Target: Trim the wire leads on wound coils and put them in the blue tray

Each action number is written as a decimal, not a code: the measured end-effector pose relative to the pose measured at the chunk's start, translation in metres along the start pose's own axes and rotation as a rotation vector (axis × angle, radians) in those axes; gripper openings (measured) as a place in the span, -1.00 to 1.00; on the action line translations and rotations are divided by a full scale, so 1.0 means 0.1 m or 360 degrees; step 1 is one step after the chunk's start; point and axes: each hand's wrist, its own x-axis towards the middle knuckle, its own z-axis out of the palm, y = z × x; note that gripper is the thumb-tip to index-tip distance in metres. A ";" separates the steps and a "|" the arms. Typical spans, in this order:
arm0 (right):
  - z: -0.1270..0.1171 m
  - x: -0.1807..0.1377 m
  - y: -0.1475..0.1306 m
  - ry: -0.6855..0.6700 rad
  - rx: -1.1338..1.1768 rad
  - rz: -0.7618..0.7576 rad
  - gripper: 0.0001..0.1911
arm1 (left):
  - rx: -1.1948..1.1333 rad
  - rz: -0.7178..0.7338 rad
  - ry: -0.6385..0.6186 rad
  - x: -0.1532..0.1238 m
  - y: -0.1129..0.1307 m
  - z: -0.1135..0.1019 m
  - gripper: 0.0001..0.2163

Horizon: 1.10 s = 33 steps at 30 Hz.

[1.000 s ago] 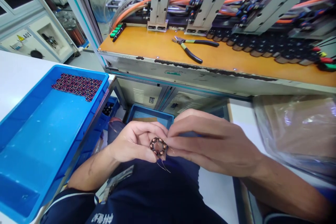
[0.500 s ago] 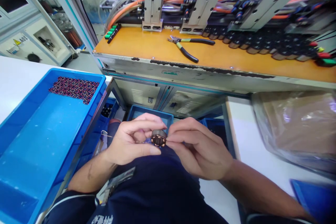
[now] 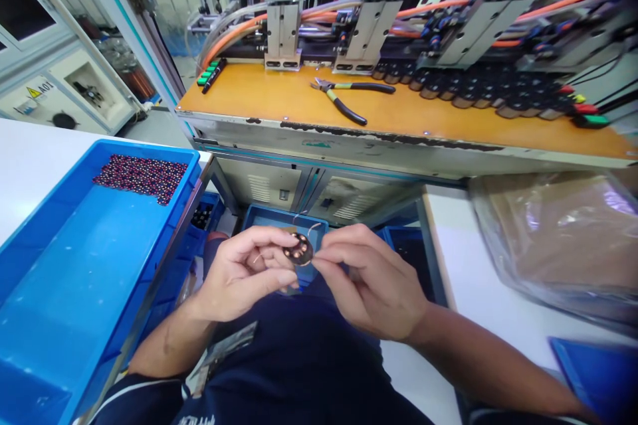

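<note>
A small round wound coil part point(image 3: 299, 250), dark with copper windings and thin loose wire ends sticking up, is held over my lap. My left hand point(image 3: 244, 272) grips it from the left with curled fingers. From the right, my right hand point(image 3: 371, 282) pinches its edge between thumb and fingertips. Both hands hover above a small blue bin point(image 3: 264, 218) under the bench.
A big blue tray point(image 3: 90, 259) on the white table at left holds several similar coil parts point(image 3: 142, 176) in its far corner. Pliers point(image 3: 343, 96) lie on the orange machine shelf point(image 3: 448, 119) ahead. A plastic-wrapped bundle point(image 3: 553, 246) sits at right.
The coil part has been turned in my fingers, from face-on to edge-on to tilted face-up, its wire ends now pointing upward. Both hands rose slightly and moved away from my body.
</note>
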 end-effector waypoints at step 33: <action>0.11 0.08 0.11 -0.0063 0.0168 -0.0059 -0.93 | -0.0503 0.0088 0.0124 0.06 0.00 0.00 -0.72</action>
